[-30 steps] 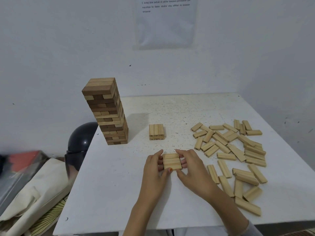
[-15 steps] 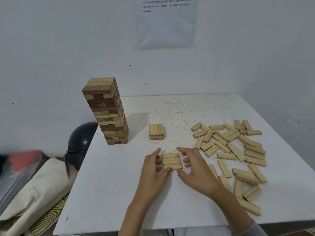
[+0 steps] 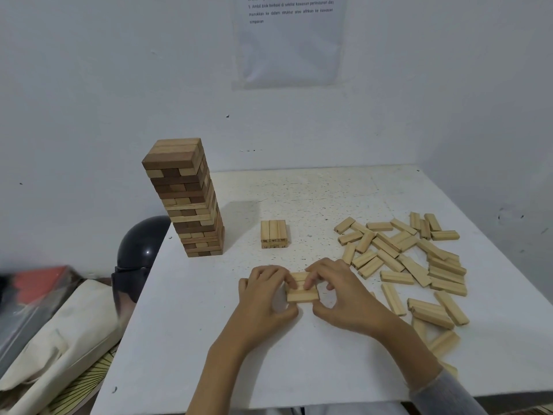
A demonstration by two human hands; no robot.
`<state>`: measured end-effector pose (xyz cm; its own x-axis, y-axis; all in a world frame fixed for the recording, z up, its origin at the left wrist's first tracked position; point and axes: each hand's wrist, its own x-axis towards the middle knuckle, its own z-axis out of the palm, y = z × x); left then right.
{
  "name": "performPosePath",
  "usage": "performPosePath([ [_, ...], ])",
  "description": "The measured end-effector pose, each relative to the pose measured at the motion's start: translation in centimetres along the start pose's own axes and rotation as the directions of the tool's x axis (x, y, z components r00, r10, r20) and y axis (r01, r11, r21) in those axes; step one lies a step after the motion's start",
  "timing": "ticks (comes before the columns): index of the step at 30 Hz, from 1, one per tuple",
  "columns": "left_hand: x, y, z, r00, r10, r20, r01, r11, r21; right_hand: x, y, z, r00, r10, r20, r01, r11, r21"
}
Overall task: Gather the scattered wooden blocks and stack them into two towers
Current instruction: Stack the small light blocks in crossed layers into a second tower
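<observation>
Near the table's front middle lies a row of three pale wooden blocks (image 3: 301, 292) side by side. My left hand (image 3: 266, 298) grips the row's left end and my right hand (image 3: 341, 295) grips its right end, fingers curled over the top. Behind them stands a low stack of pale blocks (image 3: 273, 234), two layers high. A tall tower of mixed brown and pale blocks (image 3: 185, 199) rises at the table's left. Several loose pale blocks (image 3: 410, 259) lie scattered on the right.
The white table (image 3: 209, 339) stands against a white wall, its front edge close to me. A black helmet (image 3: 140, 253) and a cream bag (image 3: 59, 339) sit off the table's left side. A printed sheet (image 3: 290, 40) hangs on the wall.
Both hands have closed in on the row of three blocks; fingers that stood apart beside it now curl over its ends. The row sits at about the same spot.
</observation>
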<state>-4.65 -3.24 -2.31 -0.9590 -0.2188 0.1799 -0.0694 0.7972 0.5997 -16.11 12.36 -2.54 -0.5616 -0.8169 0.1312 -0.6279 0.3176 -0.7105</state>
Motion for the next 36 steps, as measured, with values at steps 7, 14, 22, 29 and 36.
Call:
performPosePath([
  [7, -0.1, 0.5, 0.0, 0.992, -0.095, -0.081, 0.073, 0.968, -0.24, 0.3, -0.2, 0.1, 0.994, 0.053, -0.099, -0.038, 0.988, 0.148],
  [14, 1.7, -0.4, -0.7, 0.949, -0.179, -0.258, 0.042, 0.886, -0.461, 2.8, -1.4, 0.7, 0.958, 0.14, -0.25, -0.02, 0.903, 0.429],
  [22, 4.8, -1.4, -1.6, 0.925, -0.246, -0.289, 0.061, 0.848, -0.527, 7.0, -1.4, 1.6, 0.938, 0.168, -0.304, -0.016, 0.894, 0.447],
  [29, 6.8, -2.7, -1.4, 0.919, -0.272, -0.286, 0.092, 0.852, -0.515, 9.4, -0.5, 2.1, 0.932, 0.209, -0.298, -0.05, 0.885, 0.463],
  [36, 7.8, -3.5, -1.2, 0.916, -0.307, -0.258, 0.132, 0.838, -0.529, 10.5, 0.2, 2.2, 0.934, 0.245, -0.261, -0.105, 0.884, 0.455],
])
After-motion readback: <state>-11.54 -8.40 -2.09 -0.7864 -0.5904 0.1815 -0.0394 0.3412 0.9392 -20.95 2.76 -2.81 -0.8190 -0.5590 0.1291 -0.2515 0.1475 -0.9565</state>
